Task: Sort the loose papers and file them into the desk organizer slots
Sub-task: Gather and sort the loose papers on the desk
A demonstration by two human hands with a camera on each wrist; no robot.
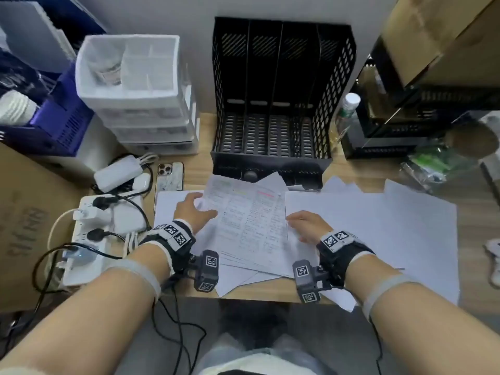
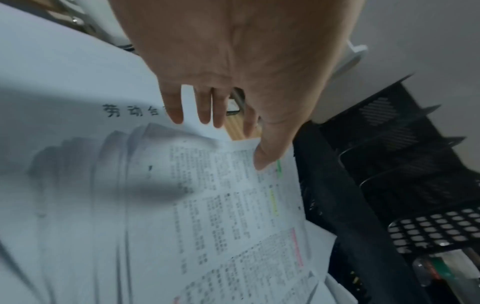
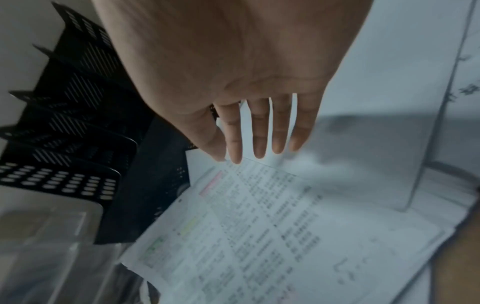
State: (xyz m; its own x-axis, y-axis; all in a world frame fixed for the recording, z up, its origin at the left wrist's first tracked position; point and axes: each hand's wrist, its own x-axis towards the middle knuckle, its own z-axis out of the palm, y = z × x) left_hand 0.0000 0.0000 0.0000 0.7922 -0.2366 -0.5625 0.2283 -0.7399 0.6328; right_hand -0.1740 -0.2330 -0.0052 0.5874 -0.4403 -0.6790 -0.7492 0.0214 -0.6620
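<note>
Both hands point(image 1: 194, 212) point(image 1: 307, 226) flank printed sheet point(image 1: 251, 220), fingers point(image 3: 259, 133) relaxed, apart; paper thin, floppy: lift by edges.

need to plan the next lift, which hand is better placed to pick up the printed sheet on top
Left, probably. The left hand already has its thumb on the printed sheet and fingers beyond its edge, close to a pinch. The right hand only lies with straight fingers at its right edge.

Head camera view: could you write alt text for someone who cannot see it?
Two bare hands, the left hand and the right hand, rest on a printed sheet atop loose white papers on a wooden desk, before a black mesh organizer with empty slots.
</note>
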